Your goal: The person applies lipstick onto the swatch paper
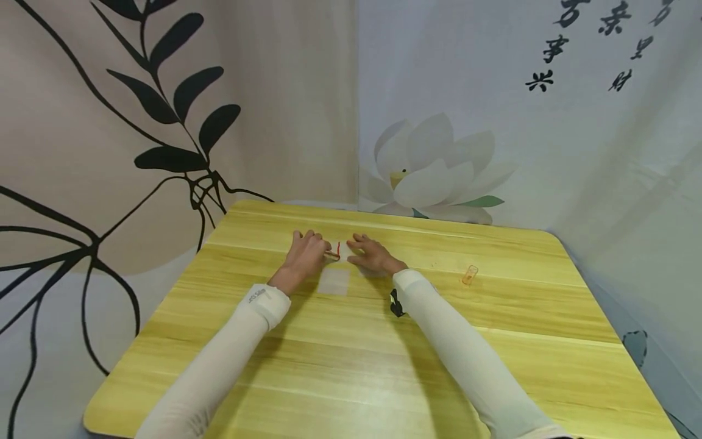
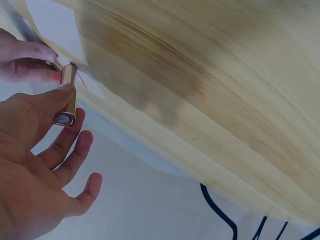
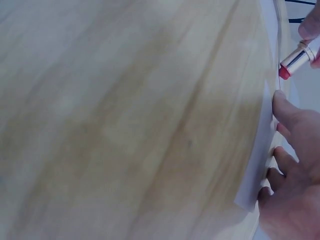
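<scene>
In the head view my left hand (image 1: 308, 251) pinches a lipstick (image 1: 331, 255) with a gold tube. Its base faces the left wrist camera, and thumb and fingertips grip the tube (image 2: 68, 85). The red tip (image 3: 284, 73) points down at a small white sheet (image 1: 343, 249) that bears a red line (image 1: 339, 247). Just right of that line, my right hand (image 1: 374, 255) rests with relaxed fingers, fingertips right at the sheet. Nothing is held in it.
Nearer me lies a second white sheet (image 1: 333, 282); another pale sheet (image 1: 373, 272) shows partly under the right hand. A see-through orange cap-like piece (image 1: 469, 275) lies farther right on the wooden table (image 1: 351, 366). Printed curtains (image 1: 290, 91) hang behind.
</scene>
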A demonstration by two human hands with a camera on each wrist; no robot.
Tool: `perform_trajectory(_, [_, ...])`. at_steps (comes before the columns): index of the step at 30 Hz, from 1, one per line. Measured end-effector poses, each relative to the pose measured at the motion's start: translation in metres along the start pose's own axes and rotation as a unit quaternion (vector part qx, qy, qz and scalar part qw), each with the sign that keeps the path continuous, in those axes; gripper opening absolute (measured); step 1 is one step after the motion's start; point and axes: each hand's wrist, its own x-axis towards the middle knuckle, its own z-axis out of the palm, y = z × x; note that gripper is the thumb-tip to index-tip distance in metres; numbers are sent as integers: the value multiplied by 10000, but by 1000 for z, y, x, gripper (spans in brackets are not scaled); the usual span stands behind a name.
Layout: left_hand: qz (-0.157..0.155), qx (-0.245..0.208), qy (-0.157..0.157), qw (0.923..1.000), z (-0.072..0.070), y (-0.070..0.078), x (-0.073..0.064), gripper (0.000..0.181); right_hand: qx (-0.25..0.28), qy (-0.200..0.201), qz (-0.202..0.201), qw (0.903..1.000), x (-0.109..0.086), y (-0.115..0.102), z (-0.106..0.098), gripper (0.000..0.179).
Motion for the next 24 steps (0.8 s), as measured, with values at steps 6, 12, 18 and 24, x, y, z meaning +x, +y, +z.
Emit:
perform_trajectory(6, [21,137,7,9999,-2,2,-1,20,110,-26,140,9998,0,-1,-3,57])
perform_trajectory(12, [-12,126,26,9999,-2,0,-1,23,106,-45,107,9999,-1,-1,-1,57])
perform_trajectory(18, [-134,50,158,9998,-9,-4,1,29,131,-73,86,9999,-2,1,3,58])
perform_trajectory(24, [-102,29,257,9996,-17,-4,3,29,199,29,80,9998,-2,4,5,58])
